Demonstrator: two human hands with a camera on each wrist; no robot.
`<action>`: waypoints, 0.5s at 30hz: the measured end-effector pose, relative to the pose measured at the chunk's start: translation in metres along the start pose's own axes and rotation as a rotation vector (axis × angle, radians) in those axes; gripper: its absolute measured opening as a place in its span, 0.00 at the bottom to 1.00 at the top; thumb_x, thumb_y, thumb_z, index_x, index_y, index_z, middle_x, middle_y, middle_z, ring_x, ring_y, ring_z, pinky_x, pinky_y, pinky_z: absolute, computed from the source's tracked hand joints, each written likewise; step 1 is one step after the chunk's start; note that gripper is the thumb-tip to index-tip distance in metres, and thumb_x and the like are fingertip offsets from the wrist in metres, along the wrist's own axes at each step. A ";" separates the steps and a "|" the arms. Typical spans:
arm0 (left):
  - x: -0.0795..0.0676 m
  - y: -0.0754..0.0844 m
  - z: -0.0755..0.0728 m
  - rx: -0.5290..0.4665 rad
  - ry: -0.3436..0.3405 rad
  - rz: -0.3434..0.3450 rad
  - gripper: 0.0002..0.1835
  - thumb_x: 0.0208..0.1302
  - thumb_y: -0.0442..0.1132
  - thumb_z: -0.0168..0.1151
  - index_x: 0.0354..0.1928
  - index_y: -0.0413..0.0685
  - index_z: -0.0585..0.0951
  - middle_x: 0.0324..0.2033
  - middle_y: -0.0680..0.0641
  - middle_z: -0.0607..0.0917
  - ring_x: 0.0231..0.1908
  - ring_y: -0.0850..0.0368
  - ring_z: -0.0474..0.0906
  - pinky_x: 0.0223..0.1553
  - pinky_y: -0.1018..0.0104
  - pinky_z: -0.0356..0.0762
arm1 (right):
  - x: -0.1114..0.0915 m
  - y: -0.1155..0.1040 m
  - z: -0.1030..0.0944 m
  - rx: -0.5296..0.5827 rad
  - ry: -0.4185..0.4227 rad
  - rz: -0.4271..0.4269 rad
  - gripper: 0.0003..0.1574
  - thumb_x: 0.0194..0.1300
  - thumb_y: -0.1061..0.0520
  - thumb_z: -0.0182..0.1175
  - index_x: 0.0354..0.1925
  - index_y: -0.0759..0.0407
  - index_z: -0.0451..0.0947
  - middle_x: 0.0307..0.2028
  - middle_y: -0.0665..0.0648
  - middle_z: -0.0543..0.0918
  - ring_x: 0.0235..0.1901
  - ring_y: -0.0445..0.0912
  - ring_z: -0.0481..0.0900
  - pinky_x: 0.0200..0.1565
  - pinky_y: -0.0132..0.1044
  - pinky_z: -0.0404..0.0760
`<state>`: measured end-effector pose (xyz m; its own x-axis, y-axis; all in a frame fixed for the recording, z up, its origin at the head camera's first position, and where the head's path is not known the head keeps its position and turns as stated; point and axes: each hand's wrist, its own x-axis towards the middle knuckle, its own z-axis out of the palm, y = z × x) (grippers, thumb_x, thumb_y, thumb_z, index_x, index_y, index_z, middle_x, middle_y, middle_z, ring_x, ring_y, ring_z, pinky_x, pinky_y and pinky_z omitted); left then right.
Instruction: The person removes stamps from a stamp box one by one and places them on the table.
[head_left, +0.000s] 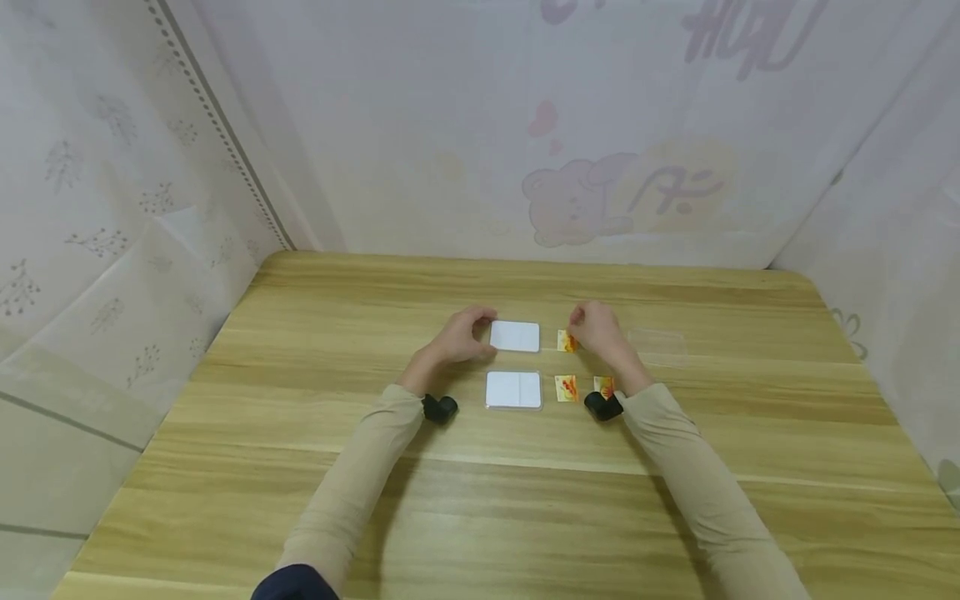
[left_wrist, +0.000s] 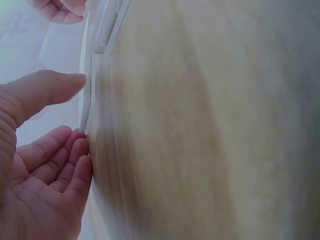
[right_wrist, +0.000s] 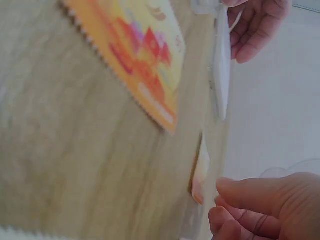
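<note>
My left hand holds the left end of the farther white flat case, its thumb at the near corner and fingers at the far one. In the left wrist view the thumb meets the case's thin edge. My right hand hovers at the farther postage stamp, yellow and orange, and partly covers it. In the right wrist view its thumb and fingers are loosely bent close beside that stamp, with nothing seen between them. A nearer stamp with a toothed edge looms large there.
A second white case with a clear rim lies nearer me. Right of it are two more stamps, one left and one right, the latter partly behind the black wrist camera. A clear plastic piece lies beyond my right wrist.
</note>
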<state>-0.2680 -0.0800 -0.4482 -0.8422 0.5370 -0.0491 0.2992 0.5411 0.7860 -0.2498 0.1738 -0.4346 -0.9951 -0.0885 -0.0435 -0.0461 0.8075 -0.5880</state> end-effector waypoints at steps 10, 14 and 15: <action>0.005 0.010 0.006 -0.053 0.092 0.016 0.30 0.55 0.33 0.67 0.60 0.30 0.69 0.57 0.36 0.74 0.58 0.43 0.69 0.61 0.56 0.67 | -0.013 0.011 -0.017 0.136 0.016 -0.021 0.14 0.63 0.61 0.55 0.42 0.73 0.75 0.38 0.69 0.79 0.40 0.58 0.77 0.41 0.47 0.77; 0.010 0.019 0.009 -0.034 0.096 0.075 0.30 0.55 0.34 0.67 0.60 0.30 0.69 0.57 0.35 0.75 0.58 0.43 0.69 0.60 0.57 0.67 | -0.018 0.015 -0.024 0.148 0.038 -0.025 0.14 0.63 0.61 0.56 0.42 0.73 0.74 0.37 0.68 0.78 0.38 0.57 0.76 0.39 0.44 0.77; 0.012 0.021 0.010 -0.038 0.092 0.087 0.30 0.55 0.33 0.67 0.59 0.29 0.69 0.56 0.35 0.75 0.57 0.42 0.69 0.61 0.57 0.67 | -0.019 0.016 -0.025 0.151 0.044 -0.029 0.14 0.63 0.61 0.56 0.41 0.73 0.74 0.36 0.67 0.78 0.37 0.57 0.76 0.38 0.44 0.76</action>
<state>-0.2670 -0.0559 -0.4384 -0.8521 0.5178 0.0757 0.3570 0.4693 0.8077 -0.2340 0.2032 -0.4231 -0.9966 -0.0817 0.0088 -0.0642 0.7079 -0.7034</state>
